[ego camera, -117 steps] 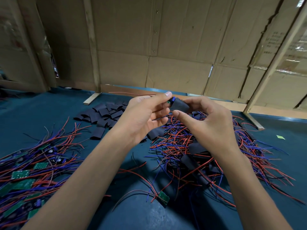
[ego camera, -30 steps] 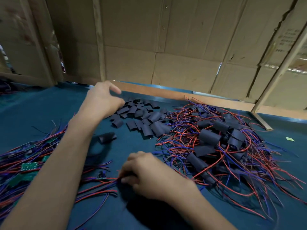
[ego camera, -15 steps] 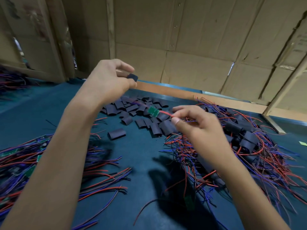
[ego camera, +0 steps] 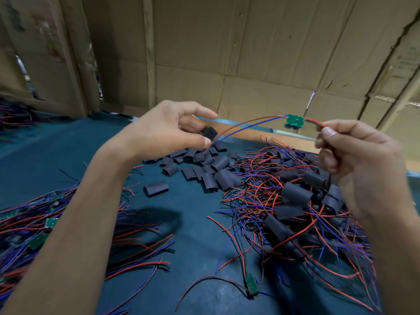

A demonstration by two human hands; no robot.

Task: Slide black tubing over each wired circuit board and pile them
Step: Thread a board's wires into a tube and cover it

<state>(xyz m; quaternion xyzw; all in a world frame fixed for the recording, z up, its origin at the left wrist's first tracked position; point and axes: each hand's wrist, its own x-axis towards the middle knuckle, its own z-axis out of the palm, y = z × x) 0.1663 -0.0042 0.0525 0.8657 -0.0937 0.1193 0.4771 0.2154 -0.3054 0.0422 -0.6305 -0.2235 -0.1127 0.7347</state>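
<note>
A small green circuit board point(ego camera: 294, 121) hangs in mid-air above the teal surface point(ego camera: 193, 210), strung between two hands. The right hand point(ego camera: 354, 160) pinches the short red lead on the board's right side between thumb and forefinger. From the board's left side a red and a blue wire point(ego camera: 245, 126) arc down to the left hand point(ego camera: 168, 130), whose thumb and fingers are clamped on a short piece of black tubing point(ego camera: 209, 133); the wire ends appear to run into or just behind the tube, though the entry itself cannot be made out.

The step in hand looks to be threading. Done well, it calls for the two wires kept taut and together, the tube mouth held open rather than squashed flat, and the sleeve drawn along the wires until it covers the board squarely, without a corner catching on the tube's edge.

The board is a bare green square with pale solder dots. The tubing is matte black, cut short and slightly flattened.

Below the hands lies a heap of loose tubing pieces point(ego camera: 204, 169), with one stray piece point(ego camera: 156, 188) nearer the viewer. To the right sits the pile of sleeved boards point(ego camera: 300, 201) in a tangle of red and blue wire; to the left, unsleeved boards point(ego camera: 41, 230) wait. One more board point(ego camera: 251, 284) lies alone near the front edge. Cardboard panels point(ego camera: 250, 53) wall off the back.
</note>
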